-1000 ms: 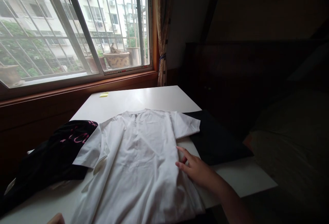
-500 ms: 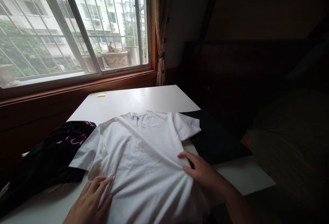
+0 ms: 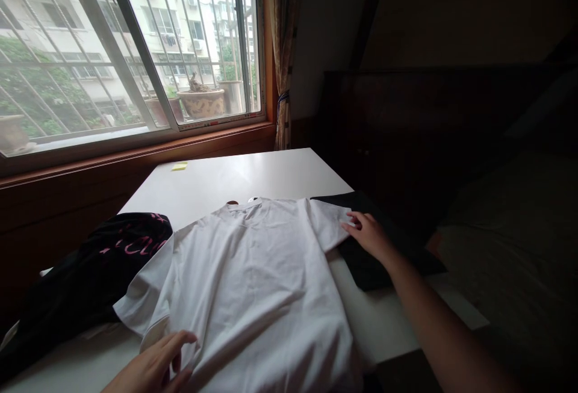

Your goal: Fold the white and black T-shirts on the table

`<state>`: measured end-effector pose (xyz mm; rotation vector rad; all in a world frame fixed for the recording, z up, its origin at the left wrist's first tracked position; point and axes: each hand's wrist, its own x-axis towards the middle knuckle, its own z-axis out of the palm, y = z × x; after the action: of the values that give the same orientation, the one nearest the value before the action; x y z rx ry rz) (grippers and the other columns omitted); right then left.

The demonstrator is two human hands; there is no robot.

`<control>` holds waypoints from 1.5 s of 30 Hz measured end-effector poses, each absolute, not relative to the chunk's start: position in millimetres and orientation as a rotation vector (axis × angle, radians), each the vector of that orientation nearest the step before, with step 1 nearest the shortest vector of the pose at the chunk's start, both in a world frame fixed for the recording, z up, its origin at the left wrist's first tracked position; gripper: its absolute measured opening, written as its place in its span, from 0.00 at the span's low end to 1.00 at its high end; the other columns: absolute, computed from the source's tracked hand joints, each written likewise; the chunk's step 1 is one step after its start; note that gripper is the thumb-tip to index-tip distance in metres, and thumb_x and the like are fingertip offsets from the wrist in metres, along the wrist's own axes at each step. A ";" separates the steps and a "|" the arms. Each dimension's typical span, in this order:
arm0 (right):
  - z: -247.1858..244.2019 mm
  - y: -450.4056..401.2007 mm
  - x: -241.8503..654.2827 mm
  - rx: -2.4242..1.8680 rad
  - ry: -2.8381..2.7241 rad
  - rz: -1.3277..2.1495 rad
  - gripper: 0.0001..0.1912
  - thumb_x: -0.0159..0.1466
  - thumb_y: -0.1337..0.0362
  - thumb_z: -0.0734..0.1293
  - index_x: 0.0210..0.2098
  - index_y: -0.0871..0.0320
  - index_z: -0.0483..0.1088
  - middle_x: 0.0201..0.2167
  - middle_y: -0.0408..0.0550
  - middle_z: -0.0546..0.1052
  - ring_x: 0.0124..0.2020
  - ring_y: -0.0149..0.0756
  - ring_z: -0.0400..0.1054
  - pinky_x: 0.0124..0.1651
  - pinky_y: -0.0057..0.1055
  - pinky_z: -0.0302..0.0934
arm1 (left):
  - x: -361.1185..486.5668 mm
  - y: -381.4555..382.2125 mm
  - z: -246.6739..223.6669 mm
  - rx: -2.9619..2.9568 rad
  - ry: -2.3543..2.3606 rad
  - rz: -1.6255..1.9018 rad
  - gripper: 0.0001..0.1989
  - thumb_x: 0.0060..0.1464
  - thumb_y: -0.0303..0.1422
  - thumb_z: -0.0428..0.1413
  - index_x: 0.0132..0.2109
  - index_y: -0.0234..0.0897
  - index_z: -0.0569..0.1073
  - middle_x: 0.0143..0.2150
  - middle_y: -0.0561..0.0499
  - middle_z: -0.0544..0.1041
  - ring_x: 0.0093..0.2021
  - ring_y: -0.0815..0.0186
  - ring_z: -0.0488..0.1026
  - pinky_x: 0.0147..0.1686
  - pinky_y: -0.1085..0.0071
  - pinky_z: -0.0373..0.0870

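A white short-sleeved T-shirt [image 3: 262, 284] is spread over the table, its collar toward the window and its lower part running out of view at the near edge. At its left side, my left hand [image 3: 156, 360] has thumb and fingers closed on a fold of the cloth. My right hand [image 3: 368, 233] reaches to the right sleeve and pinches near its hem, the fingertips partly hidden. Diagonal creases run across the shirt's front. The left sleeve lies loosely folded beside a black garment with pink lettering [image 3: 103, 260].
The white table [image 3: 271, 170] stands below a barred window [image 3: 189, 50]. Dark folded cloth [image 3: 374, 266] lies under the right sleeve. A yellow slip [image 3: 179, 166] is near the table's far left corner. A tied curtain [image 3: 283, 80] hangs by the window.
My right hand has moved from the shirt's right side up to the right sleeve. My left hand has shifted slightly down and left. The shirt's collar and left sleeve lie differently.
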<state>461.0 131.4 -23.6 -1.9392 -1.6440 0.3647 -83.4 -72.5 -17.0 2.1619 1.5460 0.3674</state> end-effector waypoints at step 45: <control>87.5 226.4 488.6 -1.855 -1.598 0.261 0.12 0.55 0.58 0.74 0.36 0.55 0.77 0.37 0.49 0.80 0.41 0.44 0.74 0.46 0.37 0.65 | -47.4 110.4 -63.8 2.095 2.303 0.052 0.33 0.69 0.52 0.38 0.75 0.48 0.54 0.79 0.47 0.47 0.77 0.40 0.39 0.68 0.31 0.43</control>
<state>488.6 226.4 87.5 -1.8546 -1.5979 0.2605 -47.4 110.4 -63.8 2.0955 2.3030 0.0516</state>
